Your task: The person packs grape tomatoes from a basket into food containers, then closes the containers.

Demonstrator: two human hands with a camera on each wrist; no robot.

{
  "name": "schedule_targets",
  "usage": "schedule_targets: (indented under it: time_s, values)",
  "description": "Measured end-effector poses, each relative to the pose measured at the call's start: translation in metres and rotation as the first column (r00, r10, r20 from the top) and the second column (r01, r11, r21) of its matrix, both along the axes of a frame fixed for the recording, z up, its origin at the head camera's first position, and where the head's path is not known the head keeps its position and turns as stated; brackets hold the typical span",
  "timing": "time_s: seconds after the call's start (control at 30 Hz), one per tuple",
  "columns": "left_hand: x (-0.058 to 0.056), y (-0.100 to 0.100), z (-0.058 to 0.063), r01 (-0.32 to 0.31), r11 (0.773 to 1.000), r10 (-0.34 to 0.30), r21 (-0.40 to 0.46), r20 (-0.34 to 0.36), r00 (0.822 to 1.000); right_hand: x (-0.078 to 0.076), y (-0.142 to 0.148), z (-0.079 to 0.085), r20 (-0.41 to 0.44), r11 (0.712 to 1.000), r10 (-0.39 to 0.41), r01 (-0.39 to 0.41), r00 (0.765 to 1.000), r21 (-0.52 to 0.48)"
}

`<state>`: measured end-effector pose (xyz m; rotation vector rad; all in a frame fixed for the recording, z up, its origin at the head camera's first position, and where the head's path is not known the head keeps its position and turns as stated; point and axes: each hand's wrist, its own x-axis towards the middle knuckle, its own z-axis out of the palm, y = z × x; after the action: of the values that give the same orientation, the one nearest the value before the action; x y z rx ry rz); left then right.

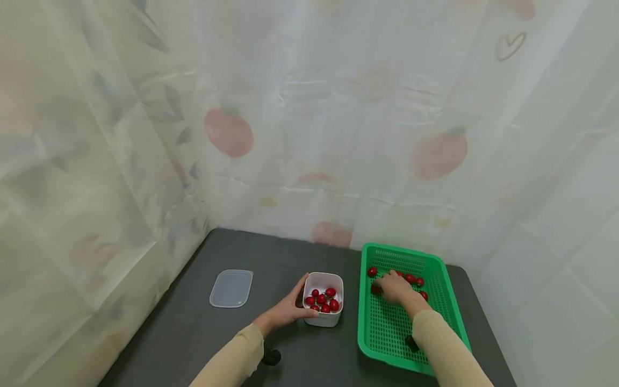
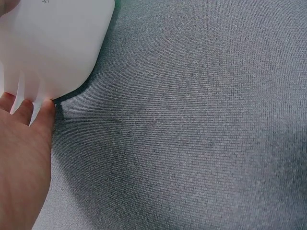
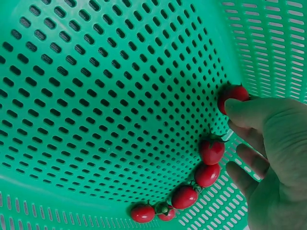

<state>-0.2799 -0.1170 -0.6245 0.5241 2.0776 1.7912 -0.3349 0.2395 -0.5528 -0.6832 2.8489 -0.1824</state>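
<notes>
My left hand (image 1: 290, 308) grips a small white plastic tub (image 1: 323, 321), its thumb along the near side and its fingers round the left side. Several red cherry tomatoes (image 1: 322, 299) lie inside the tub. In the left wrist view, fingertips press against the wall of the tub (image 2: 53, 43). My right hand (image 1: 397, 289) reaches down into a green perforated basket (image 1: 361, 312). In the right wrist view, its thumb and forefinger pinch a cherry tomato (image 3: 232, 97) near the basket's wall. More tomatoes (image 3: 184, 197) lie in a row along the basket's edge, beside the other fingers.
A translucent square lid (image 1: 231, 288) lies flat on the dark grey table (image 1: 193, 338), left of the tub. Curtains (image 1: 309, 118) printed with fruit hang behind the table and to its left. The basket stands close to the table's right edge.
</notes>
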Motion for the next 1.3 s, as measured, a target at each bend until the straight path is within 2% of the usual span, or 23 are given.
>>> schedule_targets:
  time_s: [0.3,0.7,1.3]
  values:
    - [0.000,0.000,-0.001,0.006,1.000,-0.006,0.007,-0.003,1.000,0.003,-0.001,0.001,0.027,0.997,0.006,-0.003,1.000,-0.077]
    - [-0.001,0.000,-0.001,0.012,1.000,-0.012,0.022,0.003,1.000,0.002,-0.004,-0.003,0.042,0.994,-0.002,0.007,0.999,-0.108]
    - [-0.001,0.000,-0.001,0.013,1.000,-0.013,0.017,0.005,1.000,0.003,-0.003,-0.010,0.042,0.998,0.010,-0.007,0.999,-0.070]
